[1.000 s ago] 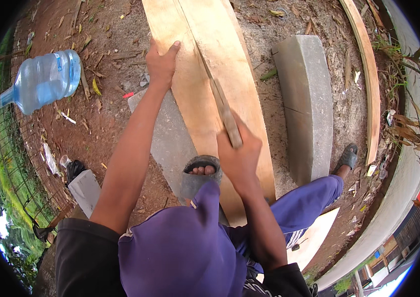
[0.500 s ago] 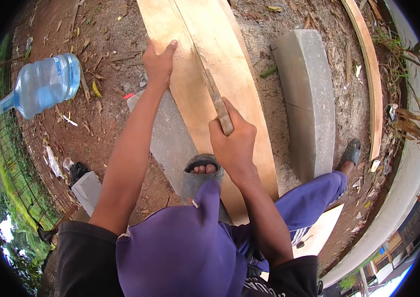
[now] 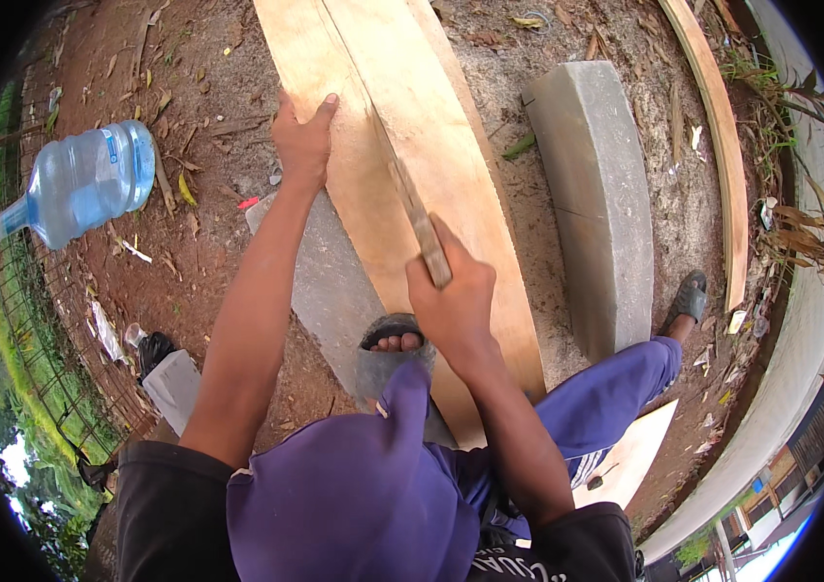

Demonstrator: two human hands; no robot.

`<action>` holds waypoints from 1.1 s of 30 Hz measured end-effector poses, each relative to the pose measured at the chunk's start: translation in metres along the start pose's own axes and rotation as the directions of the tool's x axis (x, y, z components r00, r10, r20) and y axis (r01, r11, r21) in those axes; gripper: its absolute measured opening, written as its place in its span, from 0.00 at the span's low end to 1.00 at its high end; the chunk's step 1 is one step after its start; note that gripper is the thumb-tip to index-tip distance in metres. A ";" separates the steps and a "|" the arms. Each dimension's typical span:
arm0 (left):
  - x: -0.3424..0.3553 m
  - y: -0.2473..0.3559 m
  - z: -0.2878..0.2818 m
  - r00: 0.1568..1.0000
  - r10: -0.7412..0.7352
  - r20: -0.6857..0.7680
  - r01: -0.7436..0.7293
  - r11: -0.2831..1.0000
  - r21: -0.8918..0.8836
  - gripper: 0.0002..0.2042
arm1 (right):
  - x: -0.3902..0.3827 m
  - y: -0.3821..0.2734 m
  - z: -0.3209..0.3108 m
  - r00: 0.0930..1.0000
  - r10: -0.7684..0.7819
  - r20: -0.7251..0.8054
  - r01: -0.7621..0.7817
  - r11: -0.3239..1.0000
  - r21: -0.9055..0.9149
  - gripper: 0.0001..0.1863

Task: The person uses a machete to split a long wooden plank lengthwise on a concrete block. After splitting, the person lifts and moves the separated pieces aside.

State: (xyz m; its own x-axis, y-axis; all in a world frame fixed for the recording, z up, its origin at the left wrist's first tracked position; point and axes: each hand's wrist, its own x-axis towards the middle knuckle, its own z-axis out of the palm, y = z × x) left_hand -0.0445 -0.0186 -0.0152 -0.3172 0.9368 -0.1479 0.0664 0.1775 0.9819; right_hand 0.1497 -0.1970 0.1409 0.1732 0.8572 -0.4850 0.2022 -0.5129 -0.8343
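My left hand (image 3: 300,141) grips the left edge of a long plywood board (image 3: 470,204), thumb on top. My right hand (image 3: 451,301) is wrapped round the worn handle of a narrow saw (image 3: 410,194), seen almost edge-on along a lengthwise line in the board. The board lies over a grey concrete slab (image 3: 305,291); my sandalled foot (image 3: 393,359) rests at the board's lower part, between my arms.
A grey concrete block (image 3: 592,204) lies right of the board, a narrow wooden plank (image 3: 718,126) beyond it. A blue plastic water jug (image 3: 87,179) lies on the dirt at left, near wire mesh (image 3: 19,330). Another pale board (image 3: 630,451) is at lower right.
My right hand and saw moved forward along the board, then back slightly toward me. My left hand stays gripping the edge; the whole view shifts a little.
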 end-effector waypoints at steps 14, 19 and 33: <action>-0.007 0.000 -0.001 1.000 -0.002 -0.008 0.002 1.000 0.014 0.27 | -0.075 0.015 -0.032 0.996 -0.039 -0.078 0.028 0.990 -0.138 0.24; -0.002 -0.007 -0.006 1.000 -0.011 0.012 0.011 0.999 0.054 0.27 | -0.029 0.016 -0.007 0.997 -0.062 -0.040 0.057 0.994 -0.097 0.27; 0.000 -0.004 -0.003 1.000 0.009 -0.017 -0.008 0.997 0.073 0.27 | -0.016 0.020 -0.001 0.998 -0.063 -0.019 0.061 0.994 -0.092 0.25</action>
State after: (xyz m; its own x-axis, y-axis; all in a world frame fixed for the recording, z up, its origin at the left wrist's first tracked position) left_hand -0.0475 -0.0208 -0.0192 -0.3323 0.9332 -0.1369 0.1379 0.1917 0.9717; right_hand 0.1517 -0.2210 0.1321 0.1787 0.8867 -0.4264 0.3004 -0.4618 -0.8345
